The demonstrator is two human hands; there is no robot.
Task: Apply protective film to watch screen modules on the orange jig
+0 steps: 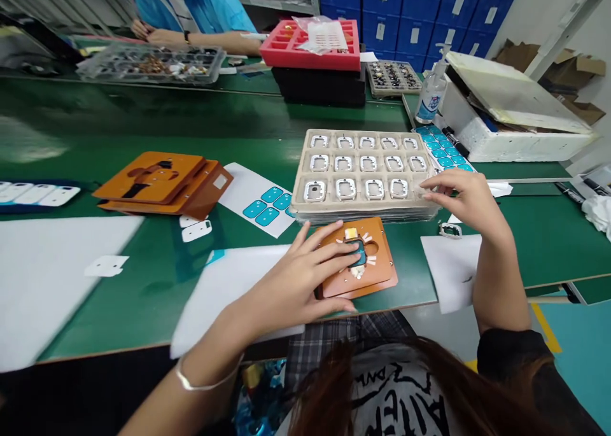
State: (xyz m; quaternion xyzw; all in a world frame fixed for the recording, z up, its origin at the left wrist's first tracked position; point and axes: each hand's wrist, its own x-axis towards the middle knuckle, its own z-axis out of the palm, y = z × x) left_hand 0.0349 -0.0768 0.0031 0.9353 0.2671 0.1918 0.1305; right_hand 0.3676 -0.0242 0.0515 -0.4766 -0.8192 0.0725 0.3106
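Observation:
My left hand [305,277] lies on an orange jig [377,267] near the table's front edge, fingers spread, fingertips pressing a blue part [359,253] seated in the jig's middle. My right hand [470,200] reaches to the right corner of a beige tray [305,168] holding several metal frames; its fingertips are pinched together at the tray's empty corner pocket, and what they hold is too small to make out. One loose metal frame [450,230] lies on the green table [143,277] below my right hand.
Orange jig plates [165,181] lie at left, a sheet with blue stickers [267,203] beside them, white sheets [52,264] in front. A red tray [315,44] on black trays, a sanitizer bottle [431,92] and a foam box [515,118] stand behind. Another person's arm [200,38] works across the table.

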